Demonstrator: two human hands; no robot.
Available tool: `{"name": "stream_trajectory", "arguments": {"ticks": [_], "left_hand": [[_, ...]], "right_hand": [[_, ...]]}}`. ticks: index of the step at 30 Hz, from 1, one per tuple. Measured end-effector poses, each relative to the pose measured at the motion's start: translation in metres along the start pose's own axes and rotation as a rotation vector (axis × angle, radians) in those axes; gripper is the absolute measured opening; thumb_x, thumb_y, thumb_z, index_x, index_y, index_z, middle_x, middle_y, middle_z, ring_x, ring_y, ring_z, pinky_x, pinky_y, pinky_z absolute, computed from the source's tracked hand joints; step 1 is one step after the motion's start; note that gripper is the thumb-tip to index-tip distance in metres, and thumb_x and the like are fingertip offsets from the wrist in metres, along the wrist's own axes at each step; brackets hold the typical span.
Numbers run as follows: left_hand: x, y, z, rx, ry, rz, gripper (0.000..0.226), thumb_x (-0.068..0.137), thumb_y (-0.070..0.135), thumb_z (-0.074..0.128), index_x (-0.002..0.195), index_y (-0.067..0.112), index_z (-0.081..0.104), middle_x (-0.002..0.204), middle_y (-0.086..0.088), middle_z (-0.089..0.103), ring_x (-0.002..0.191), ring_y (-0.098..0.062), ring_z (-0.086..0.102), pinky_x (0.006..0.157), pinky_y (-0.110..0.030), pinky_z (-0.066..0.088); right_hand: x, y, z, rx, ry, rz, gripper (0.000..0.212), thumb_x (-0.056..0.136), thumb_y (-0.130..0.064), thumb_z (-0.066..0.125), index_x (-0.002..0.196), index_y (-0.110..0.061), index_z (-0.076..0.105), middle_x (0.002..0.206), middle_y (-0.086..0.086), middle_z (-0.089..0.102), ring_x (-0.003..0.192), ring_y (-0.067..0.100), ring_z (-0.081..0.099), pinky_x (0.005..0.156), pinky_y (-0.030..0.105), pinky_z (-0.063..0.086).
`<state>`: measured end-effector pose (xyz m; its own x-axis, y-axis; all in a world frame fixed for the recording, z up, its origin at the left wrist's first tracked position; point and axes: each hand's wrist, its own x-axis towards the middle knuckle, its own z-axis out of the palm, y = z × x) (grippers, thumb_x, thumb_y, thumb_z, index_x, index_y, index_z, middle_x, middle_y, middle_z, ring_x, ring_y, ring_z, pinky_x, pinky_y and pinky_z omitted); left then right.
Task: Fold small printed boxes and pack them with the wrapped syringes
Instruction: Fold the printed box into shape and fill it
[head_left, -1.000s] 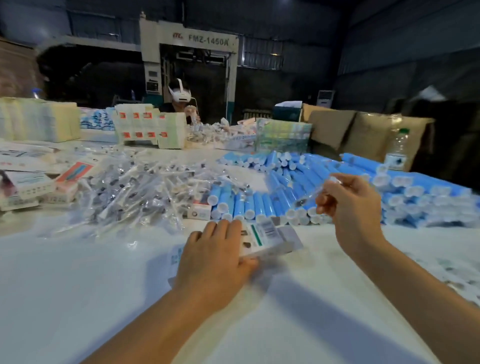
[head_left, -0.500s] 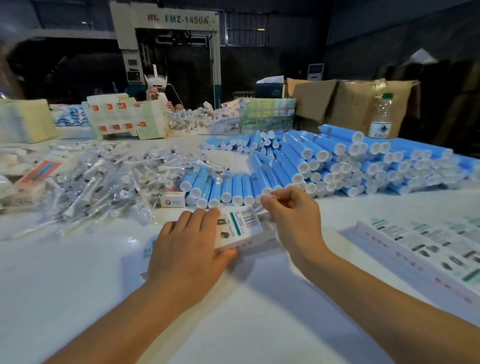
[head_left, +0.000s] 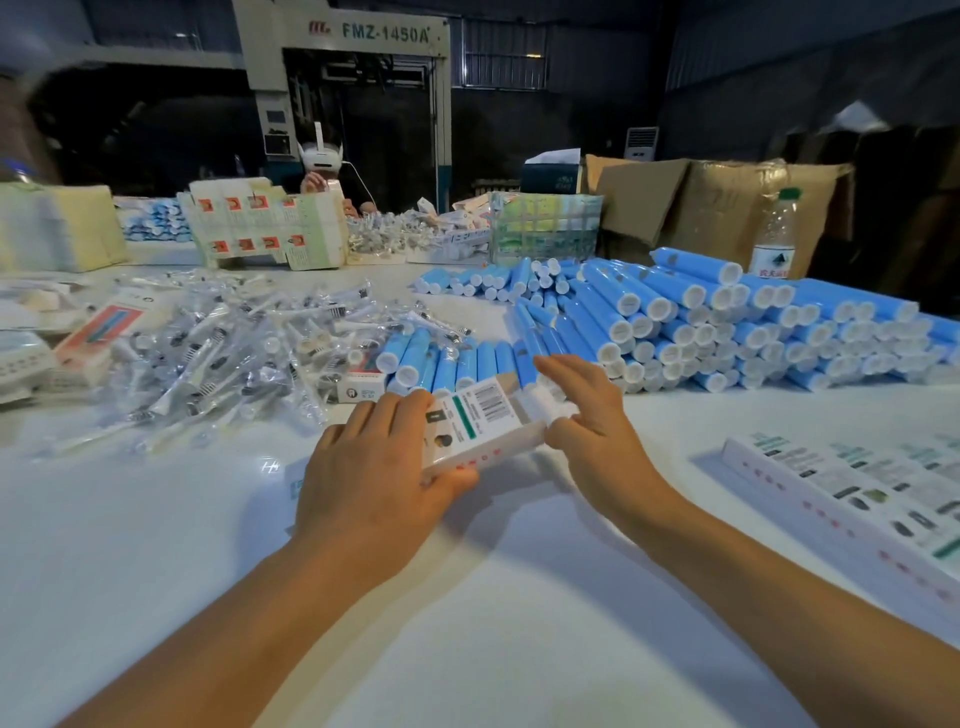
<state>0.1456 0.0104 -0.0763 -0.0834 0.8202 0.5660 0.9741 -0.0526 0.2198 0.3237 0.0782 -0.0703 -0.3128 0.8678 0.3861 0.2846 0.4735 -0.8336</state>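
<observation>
Head view, white table fills the lower frame. A small printed box sits just above centre frame, tilted, barcode face up, one long side resting toward the table.

The left hand lies over the box's left end; fingers side by side on the top face, thumb curled under the lower edge, so the box is gripped. The right hand is at the box's right end; thumb and fingers close on the white end flap, upper fingers extended and close together. Whether anything is inside the box cannot be told; the right hand covers the opening.

Surroundings: a loose pile of wrapped syringes at left of centre, well within reach and just above the left hand. Blue tubes with white caps are stacked from centre to the right edge, the nearest row directly behind the box and touching neither hand visibly. A row of printed boxes lies at lower right. A water bottle stands at upper right before brown cartons. Another person sits at the far side, upper centre.
</observation>
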Motion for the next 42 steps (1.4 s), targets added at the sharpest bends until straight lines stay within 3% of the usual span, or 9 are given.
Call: {"name": "stream_trajectory", "arguments": {"ticks": [4,9,13,18,23,28,33,39,42], "left_hand": [[-0.001,-0.001,0.000,0.010,-0.034,0.022,0.067,0.079,0.059,0.052,0.132,0.020,0.041,0.123,0.003,0.050,0.112,-0.019,0.044,0.089,-0.034,0.034],[-0.001,-0.002,-0.001,-0.001,-0.021,0.027,0.066,0.080,0.059,0.050,0.132,0.020,0.041,0.124,0.004,0.050,0.112,-0.018,0.043,0.089,-0.034,0.033],[-0.003,-0.002,-0.001,-0.024,-0.012,0.047,0.067,0.079,0.059,0.054,0.132,0.020,0.042,0.124,0.004,0.051,0.111,-0.018,0.044,0.089,-0.033,0.034],[-0.005,-0.001,0.001,0.003,-0.014,0.060,0.070,0.079,0.062,0.051,0.136,0.022,0.037,0.128,0.005,0.048,0.114,-0.016,0.041,0.092,-0.033,0.033],[-0.007,0.003,0.002,-0.029,0.003,0.115,0.069,0.078,0.060,0.056,0.132,0.021,0.041,0.126,0.006,0.050,0.113,-0.015,0.042,0.091,-0.030,0.032],[-0.005,0.006,0.001,-0.088,0.060,0.079,0.068,0.076,0.058,0.059,0.130,0.021,0.043,0.122,0.005,0.051,0.109,-0.017,0.043,0.087,-0.031,0.033],[-0.003,0.001,0.000,-0.095,0.104,0.030,0.066,0.074,0.056,0.062,0.127,0.018,0.047,0.118,0.001,0.054,0.107,-0.021,0.047,0.085,-0.036,0.035],[-0.001,0.000,-0.004,-0.072,0.179,-0.021,0.066,0.069,0.052,0.068,0.119,0.012,0.053,0.112,-0.004,0.059,0.101,-0.028,0.054,0.079,-0.039,0.041],[-0.001,0.002,-0.003,-0.064,0.178,-0.019,0.064,0.069,0.047,0.074,0.117,0.010,0.054,0.110,-0.006,0.060,0.100,-0.030,0.054,0.078,-0.041,0.042]], "right_hand": [[0.000,0.004,0.003,-0.017,-0.028,-0.041,0.053,0.085,0.000,0.049,0.123,-0.037,0.051,0.122,-0.030,0.036,0.120,-0.008,0.024,0.108,0.023,0.021],[-0.002,0.003,0.006,0.019,0.021,-0.118,0.046,0.087,0.007,0.048,0.113,-0.026,0.067,0.119,-0.029,0.046,0.121,0.004,0.035,0.088,0.005,0.036],[-0.003,-0.001,0.006,0.142,-0.010,-0.093,0.050,0.088,0.008,0.046,0.097,-0.036,0.067,0.125,-0.018,0.050,0.126,0.013,0.037,0.091,0.024,0.049],[-0.007,-0.001,0.010,0.183,0.018,-0.104,0.039,0.090,0.006,0.052,0.096,-0.028,0.069,0.123,-0.013,0.050,0.121,0.013,0.042,0.072,0.011,0.048],[-0.009,-0.002,0.011,0.341,0.063,-0.032,0.028,0.088,0.001,0.059,0.071,-0.019,0.068,0.117,-0.011,0.055,0.087,0.015,0.063,0.059,0.021,0.052],[-0.004,0.000,0.007,0.287,0.247,-0.016,0.014,0.085,-0.012,0.067,0.089,-0.025,0.064,0.108,-0.005,0.060,0.104,0.020,0.058,0.081,0.040,0.052],[-0.002,0.001,0.006,0.353,0.290,0.064,0.026,0.091,-0.016,0.057,0.100,-0.040,0.051,0.111,-0.012,0.057,0.102,0.008,0.057,0.076,0.026,0.050],[-0.011,-0.004,0.010,-0.018,0.318,-0.187,0.022,0.091,-0.017,0.059,0.086,-0.039,0.061,0.115,-0.022,0.045,0.111,-0.005,0.044,0.090,0.007,0.034],[-0.015,-0.004,0.015,-0.172,0.240,-0.260,0.023,0.092,-0.018,0.058,0.097,-0.038,0.066,0.125,-0.017,0.042,0.120,-0.002,0.032,0.097,0.002,0.020]]}}
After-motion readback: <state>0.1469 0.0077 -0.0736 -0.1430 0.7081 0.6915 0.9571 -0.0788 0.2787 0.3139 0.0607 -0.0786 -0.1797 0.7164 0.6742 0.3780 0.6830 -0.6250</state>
